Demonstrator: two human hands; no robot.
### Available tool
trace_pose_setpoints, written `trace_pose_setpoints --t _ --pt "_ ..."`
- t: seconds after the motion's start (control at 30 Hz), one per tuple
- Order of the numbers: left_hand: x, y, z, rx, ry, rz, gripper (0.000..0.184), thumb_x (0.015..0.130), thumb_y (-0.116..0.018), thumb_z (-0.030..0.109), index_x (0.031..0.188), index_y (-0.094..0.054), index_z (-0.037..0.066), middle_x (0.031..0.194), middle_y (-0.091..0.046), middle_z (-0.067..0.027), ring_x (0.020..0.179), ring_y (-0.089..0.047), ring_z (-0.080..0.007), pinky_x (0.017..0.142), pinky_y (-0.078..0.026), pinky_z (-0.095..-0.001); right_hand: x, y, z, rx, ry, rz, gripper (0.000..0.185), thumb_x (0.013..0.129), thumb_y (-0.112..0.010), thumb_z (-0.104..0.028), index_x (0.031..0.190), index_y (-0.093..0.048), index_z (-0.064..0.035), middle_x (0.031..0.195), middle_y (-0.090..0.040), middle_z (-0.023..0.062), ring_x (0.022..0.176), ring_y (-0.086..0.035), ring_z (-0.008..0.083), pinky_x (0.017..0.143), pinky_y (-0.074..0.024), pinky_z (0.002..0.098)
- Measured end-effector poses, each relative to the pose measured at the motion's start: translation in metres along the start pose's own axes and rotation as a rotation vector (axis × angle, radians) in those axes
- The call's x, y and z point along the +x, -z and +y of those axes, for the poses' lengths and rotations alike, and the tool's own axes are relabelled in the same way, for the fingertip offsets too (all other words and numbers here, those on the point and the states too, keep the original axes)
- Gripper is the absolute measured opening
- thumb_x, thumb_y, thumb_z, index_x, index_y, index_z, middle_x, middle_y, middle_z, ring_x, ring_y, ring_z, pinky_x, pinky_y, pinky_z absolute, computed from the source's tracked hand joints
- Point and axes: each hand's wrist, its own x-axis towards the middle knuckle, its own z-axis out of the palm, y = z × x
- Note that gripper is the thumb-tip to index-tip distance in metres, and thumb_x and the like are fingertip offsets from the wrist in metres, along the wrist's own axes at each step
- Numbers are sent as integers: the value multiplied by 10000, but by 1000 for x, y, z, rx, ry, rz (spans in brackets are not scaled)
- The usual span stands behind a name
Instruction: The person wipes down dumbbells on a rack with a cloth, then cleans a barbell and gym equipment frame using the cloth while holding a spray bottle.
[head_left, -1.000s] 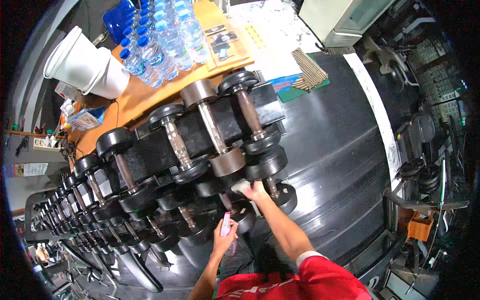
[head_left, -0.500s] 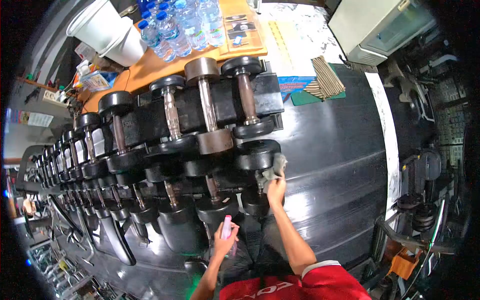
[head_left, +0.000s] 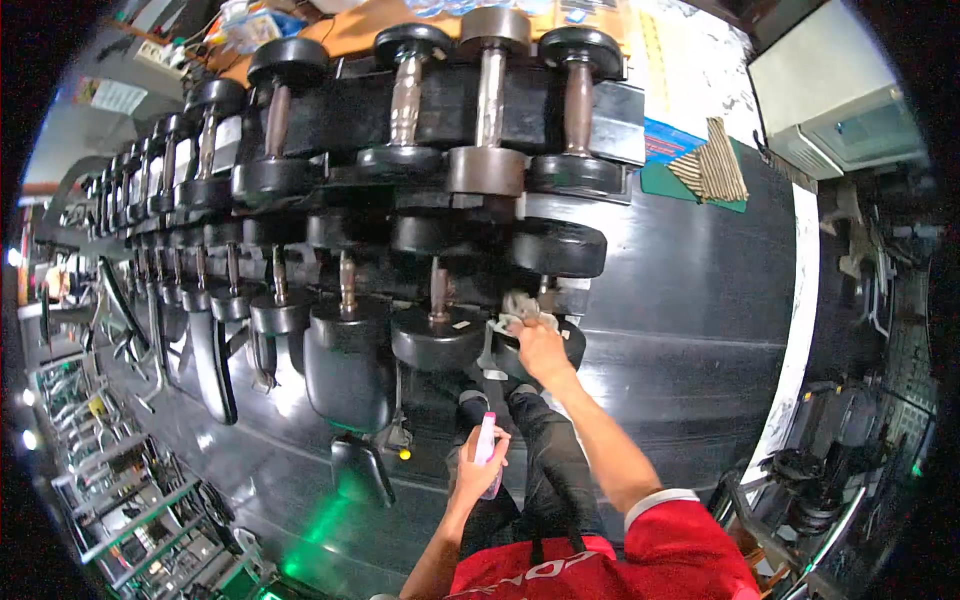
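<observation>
My right hand [head_left: 542,352] is closed on a crumpled grey cloth [head_left: 519,306]. It presses the cloth against the near end of the rightmost dumbbell [head_left: 558,248] on the lower rack row, beside the handle. Part of that dumbbell's near head is hidden behind the hand. Lower down, in front of my legs, my left hand [head_left: 474,466] is wrapped round a pink spray bottle [head_left: 487,440], held upright and apart from the rack. Just left of the cloth lies another black dumbbell [head_left: 440,338] with a small pale label on its head.
Several dumbbells [head_left: 490,95] fill the upper row. A padded bench [head_left: 350,375] stands before the rack at left. Right of the rack are a striped cloth [head_left: 722,165] on a green mat and a white appliance [head_left: 825,90]. Exercise machines [head_left: 130,500] stand at lower left.
My view has tilted downward and shifted left. My right hand has moved the cloth from the dumbbell's right side to its near head, left of the handle. My left hand keeps the spray bottle.
</observation>
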Motion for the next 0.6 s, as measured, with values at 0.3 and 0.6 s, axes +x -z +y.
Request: trace_pose_setpoints --t 0.3,0.6 --pt "-19 21 -20 -17 27 132 111 848 -617 28 937 -550 24 831 -626 -48 530 -584 -98 474 -458 -239 77 -26 7 80 59 -369 305 836 -435 -222 1045 -605 -77 1013 -625 226 939 -613 378 832 -494 461" --pt "-27 18 -22 -30 10 155 109 844 -624 31 928 -554 24 824 -623 -44 531 -584 -98 465 -456 -239 19 24 -5 63 114 -417 302 832 -440 -142 1074 -600 -59 1075 -626 177 971 -613 350 848 -484 448"
